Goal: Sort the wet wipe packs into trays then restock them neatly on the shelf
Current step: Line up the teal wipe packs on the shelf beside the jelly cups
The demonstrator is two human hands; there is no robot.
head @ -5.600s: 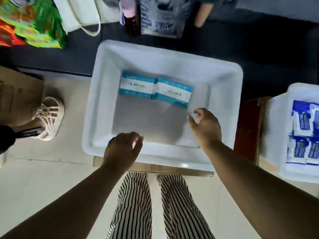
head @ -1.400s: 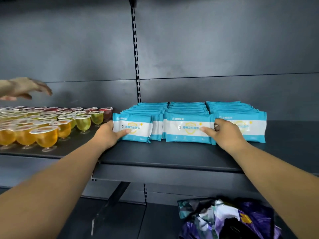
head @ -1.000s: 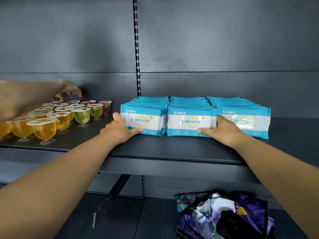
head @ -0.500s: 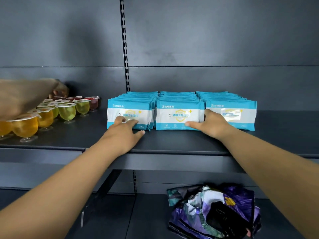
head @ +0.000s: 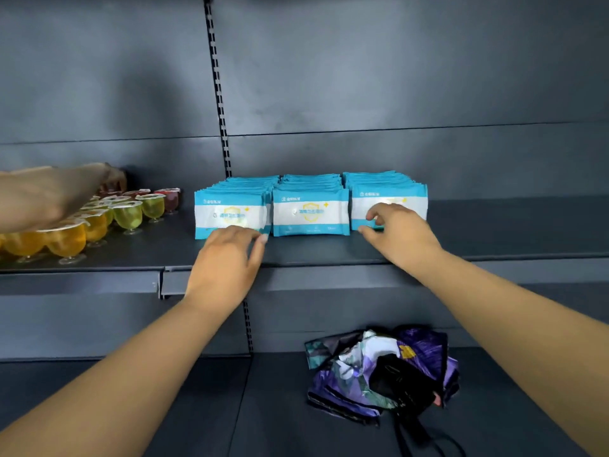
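Three rows of blue-and-white wet wipe packs stand upright on the dark shelf (head: 494, 232). The front packs are the left one (head: 229, 211), the middle one (head: 309, 212) and the right one (head: 389, 195). My left hand (head: 227, 262) lies on the shelf with straight fingers touching the bottom edge of the left front pack. My right hand (head: 395, 235) is in front of the right front pack, its loosely bent fingertips touching the pack's face. Neither hand holds a pack.
Jelly cups (head: 128, 214) in yellow, green and red fill the shelf to the left. Another person's hand (head: 49, 196) reaches over them. A crumpled purple bag (head: 379, 374) lies on the lower shelf. A slotted upright (head: 217, 87) runs behind the packs.
My right hand has moved from the middle pack's right edge to the right front pack. My left hand has slid down to the left pack's bottom edge. The view has shifted slightly.
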